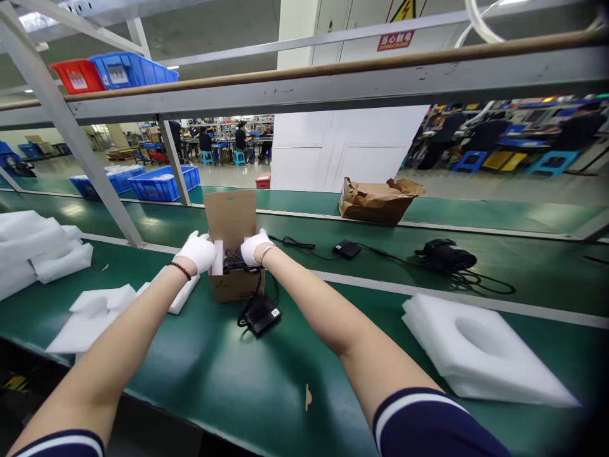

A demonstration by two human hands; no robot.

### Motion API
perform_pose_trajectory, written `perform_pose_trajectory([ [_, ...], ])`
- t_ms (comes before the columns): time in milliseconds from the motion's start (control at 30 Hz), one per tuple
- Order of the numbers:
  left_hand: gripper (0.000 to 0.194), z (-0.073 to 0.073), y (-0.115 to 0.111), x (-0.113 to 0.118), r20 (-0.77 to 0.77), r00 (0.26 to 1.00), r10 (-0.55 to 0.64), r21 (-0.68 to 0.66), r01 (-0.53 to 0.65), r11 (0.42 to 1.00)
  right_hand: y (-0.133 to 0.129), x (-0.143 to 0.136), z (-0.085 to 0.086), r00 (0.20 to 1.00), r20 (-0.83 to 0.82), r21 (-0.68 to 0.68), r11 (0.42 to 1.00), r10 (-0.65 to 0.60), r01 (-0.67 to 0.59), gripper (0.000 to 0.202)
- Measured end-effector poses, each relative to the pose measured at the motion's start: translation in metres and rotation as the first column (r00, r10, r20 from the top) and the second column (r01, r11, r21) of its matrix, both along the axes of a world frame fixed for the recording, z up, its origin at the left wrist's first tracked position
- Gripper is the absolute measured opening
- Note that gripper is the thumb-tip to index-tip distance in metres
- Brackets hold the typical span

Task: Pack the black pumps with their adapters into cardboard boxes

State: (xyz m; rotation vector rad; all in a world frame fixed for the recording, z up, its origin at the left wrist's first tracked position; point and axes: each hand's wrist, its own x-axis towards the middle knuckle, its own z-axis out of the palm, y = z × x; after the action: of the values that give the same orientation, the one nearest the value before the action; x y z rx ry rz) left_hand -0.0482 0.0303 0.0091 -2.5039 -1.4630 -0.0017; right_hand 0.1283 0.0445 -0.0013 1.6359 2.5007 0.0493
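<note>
An open cardboard box (236, 287) stands on the green bench with its lid raised at the back. White foam (217, 259) and a black item show inside it. My left hand (200, 252), in a white glove, is at the box's left side beside the foam; its fingers are partly hidden. At the right side of the opening is my right hand (252, 246), also gloved, with its fingertips hidden at the box. A black power adapter (262, 313) with a cable hangs out over the front and lies on the bench.
White foam pieces (102, 311) lie left, with a foam stack (480, 346) right. Behind are another adapter (347, 249), a black device (447, 255) with cables, and a paper-lined carton (378, 202). A metal shelf frame (71, 127) rises at left. People sit in the background.
</note>
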Motion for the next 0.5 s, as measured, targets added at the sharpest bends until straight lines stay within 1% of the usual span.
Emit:
perform_pose_trajectory([
  [67,0.026,0.004,-0.016,-0.001,0.04,0.999,-0.018,0.038,0.017,0.999,-0.004,0.013,-0.008,0.999,-0.032,0.034,0.999,-0.009,0.01,0.032],
  [100,0.03,0.002,-0.031,-0.003,0.07,0.997,-0.008,0.085,0.002,0.996,-0.008,0.026,-0.013,0.998,-0.055,0.071,0.997,-0.019,0.022,0.036],
  [133,0.034,-0.003,-0.049,-0.004,0.13,0.992,0.005,0.148,-0.024,0.989,-0.014,0.041,-0.02,0.996,-0.079,0.11,0.993,-0.036,0.044,0.041],
  [167,0.038,-0.012,-0.071,-0.004,0.215,0.977,-0.005,0.203,-0.039,0.978,-0.02,0.057,-0.03,0.993,-0.1,0.14,0.987,-0.06,0.073,0.045],
  [200,0.04,-0.024,-0.093,-0.001,0.299,0.954,-0.008,0.246,-0.069,0.967,-0.027,0.072,-0.043,0.99,-0.117,0.152,0.983,-0.084,0.101,0.048],
  [233,0.034,-0.04,-0.116,0.006,0.463,0.879,-0.111,0.27,-0.021,0.963,-0.034,0.085,-0.057,0.989,-0.122,0.14,0.985,-0.085,0.102,0.05],
  [267,0.029,-0.057,-0.136,0.016,0.567,0.789,-0.235,0.223,0.127,0.966,-0.04,0.094,-0.073,0.992,-0.116,0.111,0.992,-0.054,0.067,0.05],
  [300,0.025,-0.076,-0.151,0.029,0.586,0.751,-0.306,0.103,0.305,0.947,-0.046,0.099,-0.088,0.995,-0.103,0.079,0.997,0.0,0.008,0.048],
  [333,0.028,-0.094,-0.161,0.044,0.56,0.77,-0.306,-0.031,0.389,0.921,-0.05,0.102,-0.101,0.994,-0.079,0.05,0.996,0.074,-0.07,0.045],
  [367,0.04,-0.111,-0.166,0.06,0.53,0.814,-0.239,-0.119,0.35,0.929,-0.055,0.102,-0.112,0.986,-0.049,0.027,0.987,0.159,-0.158,0.039],
  [400,0.056,-0.127,-0.165,0.075,0.495,0.86,-0.124,-0.193,0.248,0.949,-0.059,0.1,-0.12,0.971,-0.017,0.011,0.971,0.238,-0.238,0.032],
  [433,0.072,-0.141,-0.16,0.087,0.461,0.887,0.006,-0.246,0.121,0.962,-0.064,0.099,-0.124,0.955,0.007,0.004,0.955,0.296,-0.296,0.026],
  [467,0.084,-0.154,-0.153,0.097,0.442,0.888,0.125,-0.273,0.0,0.962,-0.07,0.098,-0.124,0.946,0.015,0.006,0.946,0.324,-0.324,0.023],
  [500,0.09,-0.165,-0.146,0.103,0.444,0.872,0.208,-0.285,-0.083,0.955,-0.078,0.097,-0.122,0.945,0.004,0.012,0.945,0.328,-0.328,0.021],
])
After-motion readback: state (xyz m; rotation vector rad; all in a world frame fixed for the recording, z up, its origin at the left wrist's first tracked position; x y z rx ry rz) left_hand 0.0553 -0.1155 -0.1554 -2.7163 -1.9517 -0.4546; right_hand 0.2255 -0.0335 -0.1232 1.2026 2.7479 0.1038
